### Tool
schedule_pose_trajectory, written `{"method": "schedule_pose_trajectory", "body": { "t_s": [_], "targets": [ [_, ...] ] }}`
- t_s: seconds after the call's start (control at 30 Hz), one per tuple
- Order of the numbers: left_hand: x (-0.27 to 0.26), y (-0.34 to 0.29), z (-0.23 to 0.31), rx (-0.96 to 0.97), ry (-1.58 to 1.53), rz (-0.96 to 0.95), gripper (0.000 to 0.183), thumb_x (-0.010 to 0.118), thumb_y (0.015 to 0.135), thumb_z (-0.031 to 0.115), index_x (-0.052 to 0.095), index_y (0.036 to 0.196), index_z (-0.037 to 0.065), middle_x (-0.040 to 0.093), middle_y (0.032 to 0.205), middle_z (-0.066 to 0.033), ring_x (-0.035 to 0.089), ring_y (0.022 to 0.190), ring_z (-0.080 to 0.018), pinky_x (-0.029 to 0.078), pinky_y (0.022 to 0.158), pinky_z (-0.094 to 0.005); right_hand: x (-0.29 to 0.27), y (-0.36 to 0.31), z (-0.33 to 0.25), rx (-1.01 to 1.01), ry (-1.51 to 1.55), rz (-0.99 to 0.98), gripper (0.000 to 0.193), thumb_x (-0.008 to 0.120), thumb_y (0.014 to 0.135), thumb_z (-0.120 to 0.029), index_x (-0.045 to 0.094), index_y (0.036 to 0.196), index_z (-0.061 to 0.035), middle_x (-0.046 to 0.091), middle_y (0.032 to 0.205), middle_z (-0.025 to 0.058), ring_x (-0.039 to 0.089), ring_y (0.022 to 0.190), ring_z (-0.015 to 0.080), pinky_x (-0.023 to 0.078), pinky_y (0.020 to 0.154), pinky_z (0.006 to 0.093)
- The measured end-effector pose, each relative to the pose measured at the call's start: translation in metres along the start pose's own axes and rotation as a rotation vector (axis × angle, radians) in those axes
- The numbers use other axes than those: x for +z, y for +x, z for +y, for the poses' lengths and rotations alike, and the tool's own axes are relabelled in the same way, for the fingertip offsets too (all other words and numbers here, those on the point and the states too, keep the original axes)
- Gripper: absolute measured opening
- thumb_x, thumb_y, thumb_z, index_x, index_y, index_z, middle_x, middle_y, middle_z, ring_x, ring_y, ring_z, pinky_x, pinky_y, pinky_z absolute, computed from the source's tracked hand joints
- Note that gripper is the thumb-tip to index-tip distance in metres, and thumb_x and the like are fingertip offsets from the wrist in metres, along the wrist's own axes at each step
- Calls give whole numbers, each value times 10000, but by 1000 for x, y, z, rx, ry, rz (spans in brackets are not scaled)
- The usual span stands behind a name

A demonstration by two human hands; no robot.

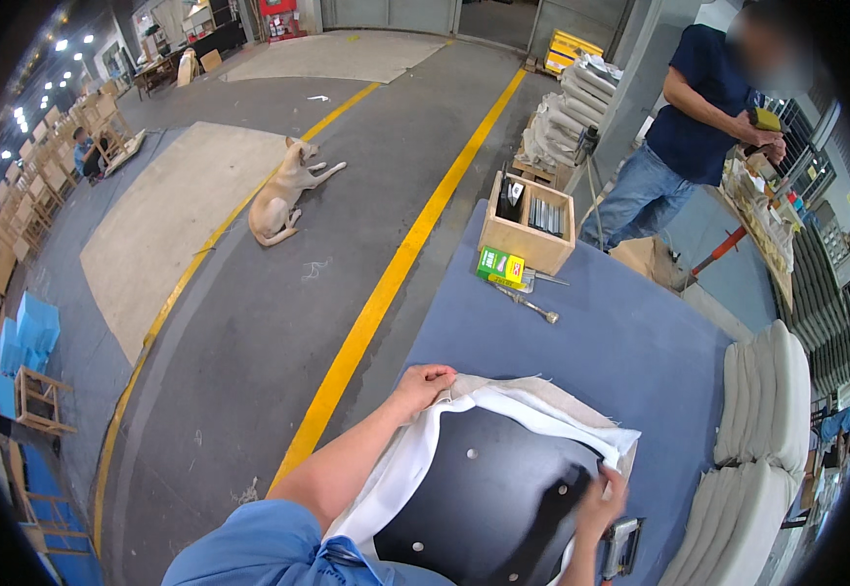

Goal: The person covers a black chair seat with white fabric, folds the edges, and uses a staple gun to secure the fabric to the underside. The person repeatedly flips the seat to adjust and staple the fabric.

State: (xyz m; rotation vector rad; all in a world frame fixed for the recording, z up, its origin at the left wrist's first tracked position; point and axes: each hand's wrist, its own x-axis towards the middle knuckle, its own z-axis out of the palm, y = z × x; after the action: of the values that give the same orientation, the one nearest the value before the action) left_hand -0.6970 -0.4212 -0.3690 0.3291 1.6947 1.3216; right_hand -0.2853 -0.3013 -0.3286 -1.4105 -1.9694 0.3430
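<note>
A black seat board (484,488) with several round holes lies face up on the blue-grey table (630,332), close in front of me. White padding (532,415) wraps up around its rim, with beige fabric (552,396) showing outside it along the far edge. At the far left corner my left hand (427,387) pinches the fabric edge. By the right edge, my right hand (601,503) has its fingers curled at the fabric and padding, below the far right corner. A staple gun (622,547) lies on the table just right of that hand.
On the table's far end stand a wooden box (528,225) of metal staples, a green-yellow carton (501,266) and an air fitting (537,308). Stacked cushions (762,400) line the right side. A co-worker (689,117) stands far right. A dog (288,195) lies on the floor.
</note>
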Motion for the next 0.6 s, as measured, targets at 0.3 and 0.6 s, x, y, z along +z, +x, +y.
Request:
{"method": "schedule_pose_trajectory", "body": {
  "t_s": [0.3,0.6],
  "targets": [
    [-4,-5,4,-19,75,-121,359,750,984,183,715,1338,134,703,1041,1,623,919,-87,509,824,-261,-141,-67,144,439,-554,-194,293,744,842,-274,664,1023,-58,729,1048,233,667,1008,457,528,889,516],
    [-6,-8,-6,74,88,-112,419,770,953,210,699,1361,148,701,1056,-34,631,929,-134,514,845,-296,-123,-47,101,385,-568,-389,391,755,773,-157,608,1103,-8,716,1001,219,692,920,431,541,838,509]
  ]
}}
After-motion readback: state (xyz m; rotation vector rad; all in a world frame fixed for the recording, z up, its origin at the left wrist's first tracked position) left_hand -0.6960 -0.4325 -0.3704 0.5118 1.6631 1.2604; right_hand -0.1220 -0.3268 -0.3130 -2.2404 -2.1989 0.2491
